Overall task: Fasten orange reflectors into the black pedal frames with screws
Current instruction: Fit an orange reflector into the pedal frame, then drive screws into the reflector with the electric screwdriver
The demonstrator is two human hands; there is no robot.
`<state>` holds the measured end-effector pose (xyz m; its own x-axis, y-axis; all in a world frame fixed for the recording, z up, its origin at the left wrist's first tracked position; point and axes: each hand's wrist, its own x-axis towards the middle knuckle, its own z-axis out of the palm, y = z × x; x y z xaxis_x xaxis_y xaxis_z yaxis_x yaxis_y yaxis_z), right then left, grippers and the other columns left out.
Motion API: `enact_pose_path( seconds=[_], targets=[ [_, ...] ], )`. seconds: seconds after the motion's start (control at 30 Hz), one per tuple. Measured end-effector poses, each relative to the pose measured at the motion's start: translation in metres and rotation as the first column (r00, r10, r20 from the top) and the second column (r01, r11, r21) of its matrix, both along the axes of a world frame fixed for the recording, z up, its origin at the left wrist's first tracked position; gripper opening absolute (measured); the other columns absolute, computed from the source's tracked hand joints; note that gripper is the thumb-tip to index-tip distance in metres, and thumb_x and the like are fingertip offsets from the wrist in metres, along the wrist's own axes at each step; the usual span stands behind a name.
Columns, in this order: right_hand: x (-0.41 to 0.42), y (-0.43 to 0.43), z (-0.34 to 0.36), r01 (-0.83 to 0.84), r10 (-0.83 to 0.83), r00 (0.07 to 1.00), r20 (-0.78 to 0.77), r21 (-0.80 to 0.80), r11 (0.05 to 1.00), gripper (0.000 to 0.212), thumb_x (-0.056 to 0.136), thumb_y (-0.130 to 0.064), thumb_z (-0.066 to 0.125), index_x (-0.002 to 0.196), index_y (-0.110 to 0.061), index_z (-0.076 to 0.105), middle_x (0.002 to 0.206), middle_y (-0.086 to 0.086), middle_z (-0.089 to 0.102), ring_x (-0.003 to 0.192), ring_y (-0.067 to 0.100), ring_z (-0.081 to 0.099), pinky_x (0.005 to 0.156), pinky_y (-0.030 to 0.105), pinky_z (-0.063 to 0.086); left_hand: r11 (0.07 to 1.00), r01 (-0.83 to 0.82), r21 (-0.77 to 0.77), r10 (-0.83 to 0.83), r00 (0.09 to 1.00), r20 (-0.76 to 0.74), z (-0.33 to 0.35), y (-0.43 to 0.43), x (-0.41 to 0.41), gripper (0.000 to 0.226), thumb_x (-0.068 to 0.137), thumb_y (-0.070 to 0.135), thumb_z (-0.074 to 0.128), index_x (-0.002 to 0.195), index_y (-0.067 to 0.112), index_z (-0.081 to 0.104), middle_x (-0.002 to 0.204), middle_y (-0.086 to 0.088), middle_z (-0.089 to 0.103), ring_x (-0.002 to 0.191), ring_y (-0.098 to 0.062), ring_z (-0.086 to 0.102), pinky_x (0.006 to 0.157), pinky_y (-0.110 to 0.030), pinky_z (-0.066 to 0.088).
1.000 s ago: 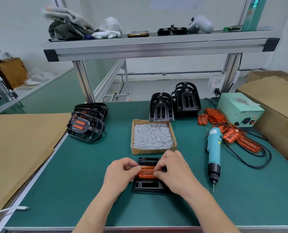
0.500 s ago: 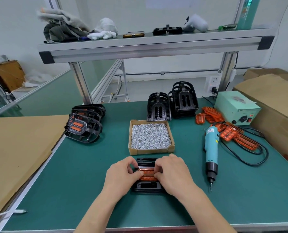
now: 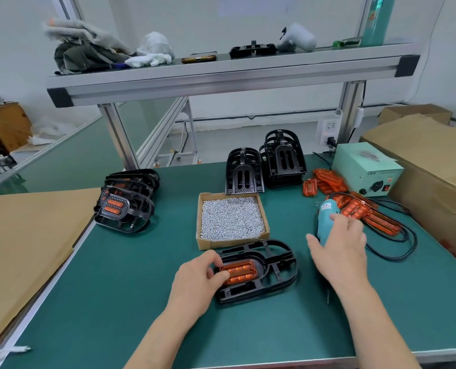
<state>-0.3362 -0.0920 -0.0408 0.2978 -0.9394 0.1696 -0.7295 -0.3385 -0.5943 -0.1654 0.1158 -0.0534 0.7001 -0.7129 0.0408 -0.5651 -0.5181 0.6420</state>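
1. Orange reflector (image 3: 238, 271) sits in the oval middle of a black pedal frame (image 3: 248, 291). The frame lies flat on the green bench (image 3: 115, 288) right in front of the person, touching or nearly touching the near side of the screw box.
2. Left hand (image 3: 197, 278) has hold of the frame's left end. Its fingers are curled over that end and the thumb is down on the reflector's left edge.
3. Right hand (image 3: 341, 246) is off the pedal and out to the right, laid on the teal electric screwdriver (image 3: 326, 217). The fingers look stretched along the body and the thumb sticks out sideways, so it's touching it, not wrapped round it.
4. That screwdriver lies on the bench with its thin bit poking out near the person, under the right wrist. Its black cable (image 3: 397, 251) loops off to the right.
5. The shallow cardboard box (image 3: 232, 242) is packed with small silver screws (image 3: 232, 221).
6. Loose reflectors (image 3: 354, 209) are heaped just right of the screwdriver, running back toward a pale green power unit (image 3: 367, 174).
7. Two stacks of empty frames (image 3: 284, 158) stand upright behind the screw box.
8. On the left edge of the bench sits a stack of pedals (image 3: 125, 206). The top one has orange reflectors in it.
9. A cardboard sheet (image 3: 22, 249) lies further left, and big cardboard cartons (image 3: 434, 169) sit on the far right.
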Motion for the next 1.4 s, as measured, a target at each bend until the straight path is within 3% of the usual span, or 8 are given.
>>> enact_pose_path(
  seconds=[0.33, 0.43, 0.57, 0.77, 0.93, 1.07, 1.27, 1.4],
  targets=[
    [-0.004, -0.031, 0.002, 0.023, -0.090, 0.986, 0.139, 0.425, 0.905, 0.056, 0.075, -0.027, 0.074, 0.116, -0.014, 0.039, 0.098, 0.008, 0.057, 0.087, 0.031, 0.057, 0.072, 0.038, 0.046, 0.969, 0.246, -0.023, -0.241, 0.961, 0.134, 0.009, -0.005, 0.011, 0.008, 0.085, 0.023, 0.075, 0.092, 0.025, 0.070, 0.089, 0.011, 0.054, 0.078, -0.002, 0.056, 0.073, -0.012, 0.041],
    [-0.004, -0.031, 0.004, -0.282, -0.265, 0.727, 0.633, 0.627, 0.726, 0.029, 0.075, -0.011, 0.073, 0.098, -0.013, 0.055, 0.091, 0.010, 0.057, 0.068, 0.020, 0.054, 0.058, 0.031, 0.046, 0.953, 0.303, -0.021, -0.296, 0.942, 0.158, 0.011, -0.009, 0.015, 0.007, 0.087, 0.023, 0.073, 0.094, 0.024, 0.072, 0.093, 0.014, 0.055, 0.081, -0.001, 0.056, 0.075, -0.011, 0.041],
    [0.004, -0.027, 0.015, -0.558, -0.453, 0.341, 0.824, 0.565, 0.607, 0.016, 0.090, -0.028, 0.069, 0.094, -0.014, 0.064, 0.072, 0.001, 0.061, 0.050, 0.009, 0.052, 0.045, 0.020, 0.047, 0.926, 0.377, 0.033, -0.378, 0.915, 0.142, 0.015, -0.011, 0.021, 0.009, 0.088, 0.024, 0.072, 0.097, 0.027, 0.072, 0.097, 0.015, 0.056, 0.087, 0.001, 0.055, 0.080, -0.012, 0.041],
    [0.023, -0.020, 0.024, -0.697, -0.434, 0.204, 0.878, 0.441, 0.565, 0.029, 0.080, -0.037, 0.069, 0.092, -0.010, 0.067, 0.059, -0.002, 0.042, 0.046, 0.008, 0.037, 0.039, 0.017, 0.031, 0.973, 0.221, -0.060, -0.195, 0.938, 0.286, 0.031, -0.044, 0.039, 0.006, 0.091, 0.025, 0.066, 0.093, 0.025, 0.072, 0.090, 0.013, 0.065, 0.088, -0.007, 0.058, 0.084, -0.027, 0.047],
    [0.039, -0.006, 0.033, -0.654, -0.443, 0.204, 0.873, 0.459, 0.602, 0.019, 0.083, -0.030, 0.070, 0.089, -0.012, 0.065, 0.064, -0.001, 0.053, 0.049, 0.007, 0.046, 0.042, 0.016, 0.036, 0.964, 0.170, 0.207, -0.222, 0.940, 0.261, 0.039, -0.098, 0.064, 0.031, 0.093, 0.020, 0.064, 0.124, 0.021, 0.067, 0.108, -0.001, 0.066, 0.100, -0.019, 0.061, 0.093, -0.033, 0.048],
    [0.037, -0.002, 0.043, -0.565, -0.350, 0.185, 0.918, 0.391, 0.727, 0.042, 0.077, -0.033, 0.075, 0.112, -0.010, 0.064, 0.078, -0.002, 0.057, 0.057, 0.006, 0.050, 0.049, 0.016, 0.039, 0.921, 0.243, 0.303, -0.321, 0.916, 0.242, 0.034, -0.115, 0.071, 0.013, 0.090, 0.017, 0.068, 0.099, 0.019, 0.076, 0.102, 0.002, 0.071, 0.097, -0.017, 0.065, 0.088, -0.033, 0.052],
    [0.030, 0.001, 0.055, -0.522, -0.319, 0.137, 0.938, 0.342, 0.782, 0.045, 0.070, -0.033, 0.079, 0.107, -0.012, 0.062, 0.075, -0.005, 0.059, 0.057, 0.006, 0.049, 0.054, 0.019, 0.038, 0.975, 0.185, 0.124, -0.213, 0.937, 0.275, 0.024, -0.112, 0.073, 0.015, 0.089, 0.009, 0.061, 0.080, 0.014, 0.071, 0.085, 0.005, 0.070, 0.084, -0.013, 0.064, 0.079, -0.031, 0.053],
    [0.036, 0.009, 0.054, -0.364, -0.361, 0.090, 0.928, 0.368, 0.856, 0.016, 0.085, -0.019, 0.076, 0.089, -0.018, 0.060, 0.063, -0.010, 0.060, 0.055, 0.005, 0.051, 0.058, 0.020, 0.043, 0.990, 0.067, -0.122, -0.073, 0.997, -0.040, 0.030, -0.099, 0.063, 0.012, 0.084, 0.011, 0.072, 0.076, 0.020, 0.070, 0.076, 0.005, 0.071, 0.072, -0.006, 0.063, 0.067, -0.013, 0.046]
  ],
)
